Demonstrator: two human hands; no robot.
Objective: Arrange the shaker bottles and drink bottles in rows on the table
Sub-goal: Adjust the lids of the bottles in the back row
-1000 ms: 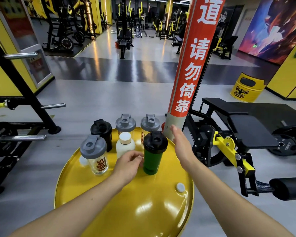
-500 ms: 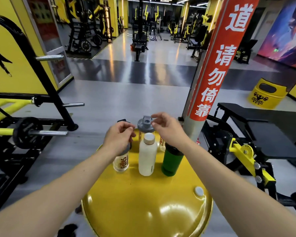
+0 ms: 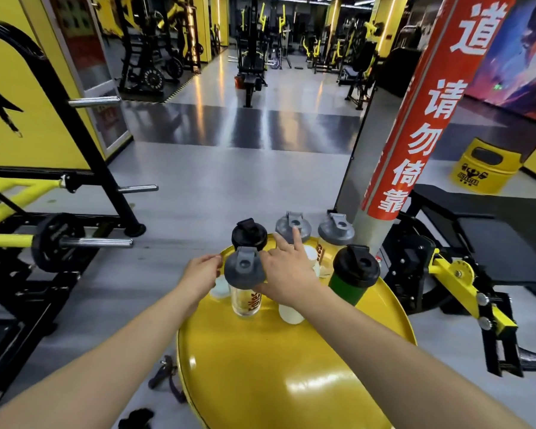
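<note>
Several bottles stand at the far end of a round yellow table [image 3: 291,376]. The back row has a black shaker [image 3: 248,235] and two grey-lidded shakers [image 3: 293,226] [image 3: 336,233]. In front stand a clear shaker with a grey lid [image 3: 245,277], a white bottle [image 3: 291,315] and a green shaker with a black lid [image 3: 355,272]. My left hand [image 3: 198,274] hovers just left of the clear shaker, fingers loosely curved, over a small white bottle [image 3: 220,287]. My right hand [image 3: 287,274] is spread over the white bottle, thumb against the clear shaker, index finger pointing at the middle grey lid.
A pillar with a red banner [image 3: 415,134] rises right behind the table's far right edge. A black bench with yellow parts [image 3: 464,264] stands to the right. A barbell rack with plates [image 3: 59,239] is on the left. A yellow bin [image 3: 483,168] sits far right.
My view has shifted. Both hands came down from the back-row lids to flank the clear shaker. The white bottle is now mostly hidden under my right hand.
</note>
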